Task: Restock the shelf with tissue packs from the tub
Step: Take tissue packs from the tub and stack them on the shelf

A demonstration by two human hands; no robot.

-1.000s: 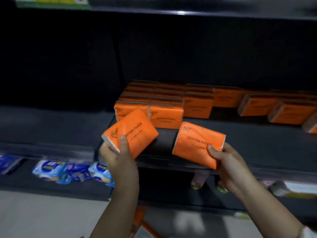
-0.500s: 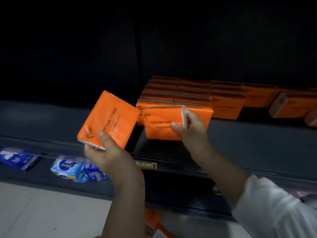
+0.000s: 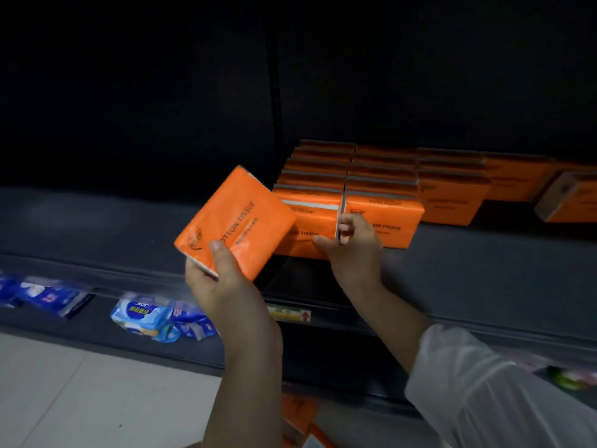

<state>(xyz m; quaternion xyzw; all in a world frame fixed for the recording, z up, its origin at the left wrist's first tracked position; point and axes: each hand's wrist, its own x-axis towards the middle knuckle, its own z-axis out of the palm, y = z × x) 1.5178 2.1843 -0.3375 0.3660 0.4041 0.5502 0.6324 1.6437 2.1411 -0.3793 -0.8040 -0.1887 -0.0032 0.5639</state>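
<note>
Gripping a pack [image 3: 235,221] by its lower corner, the left hand [image 3: 223,286] holds it tilted in the air in front of the shelf [image 3: 484,270], thumb pressed across the orange face and fingers curled beneath. The pack's upper right corner overlaps the front pack [image 3: 310,221] in view; whether the two touch cannot be told.

The right hand [image 3: 352,250] grips that front pack, which stands on its long edge on the shelf at the head of the leftmost row. The thumb lies along its lower front edge, and the fingers curl round its right end, tucked in against the next pack [image 3: 387,221]. Behind these two, rows [image 3: 384,169] of orange packs run back into shadow, with more [image 3: 452,198] to the right and one at the far right turned askew [image 3: 565,198].

The shelf is a dark grey, matte board that runs on to the left past a dark upright [image 3: 274,92]. The back wall and everything above it are nearly black. A label [image 3: 289,313] with a red arrow sits on the front rail. A lower shelf [image 3: 48,324] holds blue packets [image 3: 142,315]. Pale floor [image 3: 80,399] shows at the lower left. A white sleeve [image 3: 484,383] covers the right arm. Blurred orange shapes [image 3: 297,409] lie at the bottom edge, too indistinct to name.
</note>
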